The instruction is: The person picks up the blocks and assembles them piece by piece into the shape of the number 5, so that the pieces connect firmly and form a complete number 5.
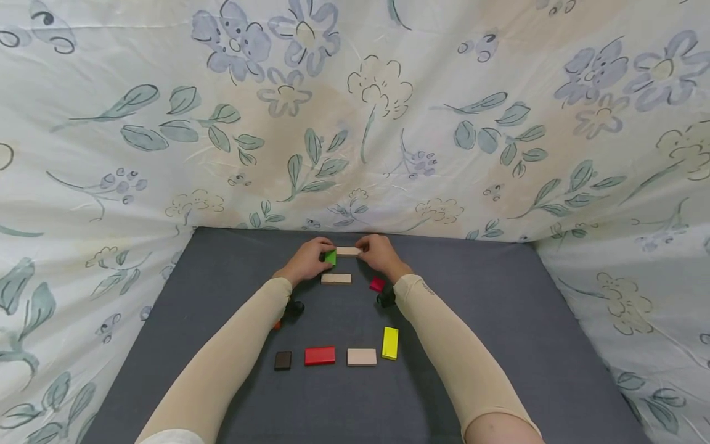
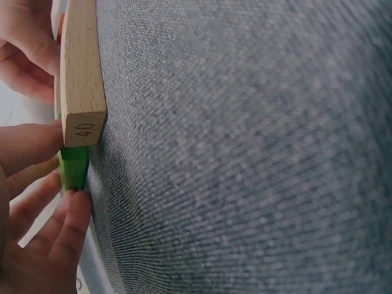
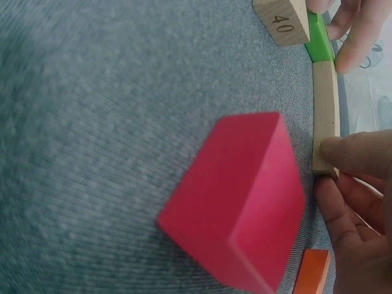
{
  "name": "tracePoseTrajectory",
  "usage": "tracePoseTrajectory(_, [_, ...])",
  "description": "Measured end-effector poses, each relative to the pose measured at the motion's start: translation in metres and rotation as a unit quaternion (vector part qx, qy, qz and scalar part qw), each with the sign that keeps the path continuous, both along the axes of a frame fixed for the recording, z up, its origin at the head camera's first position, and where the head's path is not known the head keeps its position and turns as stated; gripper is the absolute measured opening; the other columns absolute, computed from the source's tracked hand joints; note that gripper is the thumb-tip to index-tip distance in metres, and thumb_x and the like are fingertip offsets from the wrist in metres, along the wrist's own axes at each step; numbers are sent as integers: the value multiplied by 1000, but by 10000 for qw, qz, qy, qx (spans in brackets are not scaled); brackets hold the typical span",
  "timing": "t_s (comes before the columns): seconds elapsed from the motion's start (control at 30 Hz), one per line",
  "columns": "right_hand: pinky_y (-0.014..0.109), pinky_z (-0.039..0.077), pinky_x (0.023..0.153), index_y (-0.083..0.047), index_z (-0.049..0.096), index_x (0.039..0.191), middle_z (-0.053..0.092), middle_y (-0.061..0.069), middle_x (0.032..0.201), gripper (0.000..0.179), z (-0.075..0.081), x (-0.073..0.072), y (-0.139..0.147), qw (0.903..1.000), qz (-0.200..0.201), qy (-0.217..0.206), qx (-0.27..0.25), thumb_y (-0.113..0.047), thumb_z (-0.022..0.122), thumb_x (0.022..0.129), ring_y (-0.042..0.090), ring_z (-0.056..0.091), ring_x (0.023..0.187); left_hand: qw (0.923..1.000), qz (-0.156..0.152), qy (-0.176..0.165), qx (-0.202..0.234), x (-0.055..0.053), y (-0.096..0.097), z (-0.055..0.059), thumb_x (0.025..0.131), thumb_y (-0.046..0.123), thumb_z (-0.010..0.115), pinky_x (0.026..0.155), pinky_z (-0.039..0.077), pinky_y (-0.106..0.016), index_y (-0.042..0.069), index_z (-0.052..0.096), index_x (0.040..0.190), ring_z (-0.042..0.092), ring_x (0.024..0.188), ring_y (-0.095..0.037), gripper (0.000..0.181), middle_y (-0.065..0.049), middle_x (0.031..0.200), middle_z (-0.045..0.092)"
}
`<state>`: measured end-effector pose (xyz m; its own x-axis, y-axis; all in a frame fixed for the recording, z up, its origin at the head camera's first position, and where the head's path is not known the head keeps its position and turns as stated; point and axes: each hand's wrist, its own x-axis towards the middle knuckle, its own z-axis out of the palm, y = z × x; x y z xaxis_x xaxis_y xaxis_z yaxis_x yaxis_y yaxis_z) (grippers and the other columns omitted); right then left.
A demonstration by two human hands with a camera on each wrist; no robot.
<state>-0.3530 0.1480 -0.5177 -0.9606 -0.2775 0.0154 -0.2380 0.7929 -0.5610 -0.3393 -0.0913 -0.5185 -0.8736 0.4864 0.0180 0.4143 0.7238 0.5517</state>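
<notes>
At the far edge of the grey cloth, my left hand (image 1: 308, 261) pinches a green block (image 1: 330, 257) between thumb and fingers. My right hand (image 1: 381, 254) grips the right end of a long pale wooden block (image 1: 347, 251). In the right wrist view the green block (image 3: 319, 40) meets the end of that wooden block (image 3: 325, 110), the two forming one line. Nearer me lies another wooden block (image 1: 336, 279), with "40" on its end in both wrist views. A pinkish-red block (image 1: 377, 284) sits below my right hand.
A dark brown block (image 1: 283, 361), a red block (image 1: 320, 356), a pale wooden block (image 1: 362, 357) and a yellow block (image 1: 390, 343) lie nearer me. One orange block (image 3: 312, 271) is by my right hand. A floral curtain (image 1: 355, 179) rises behind the cloth.
</notes>
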Motion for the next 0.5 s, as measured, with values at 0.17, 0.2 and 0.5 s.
tracePoseTrajectory(0.17, [40,58,91,-5,78,129,75,9,114,28,2,1,0,9999,112,-13,-53,-7,76,101,24,69,102,9997,-45,227,-37,3,-1,3,101,12,77,116,45,-50,-2,66,146,55,138,-36,48,-17,150,56])
tracePoseTrajectory(0.2, [40,58,91,-5,78,129,76,9,115,28,2,1,0,9999,124,-9,-65,-7,76,100,24,69,103,9995,-72,303,-48,4,0,4,102,11,76,115,45,-50,-2,67,145,55,137,-36,46,-17,149,56])
tracePoseTrajectory(0.5, [39,59,87,-3,78,130,76,10,114,29,1,1,0,9999,97,-99,1,-6,76,102,24,70,99,9927,-678,678,-737,9,10,10,107,-4,54,115,45,-48,-2,68,144,51,138,-36,40,-15,149,58])
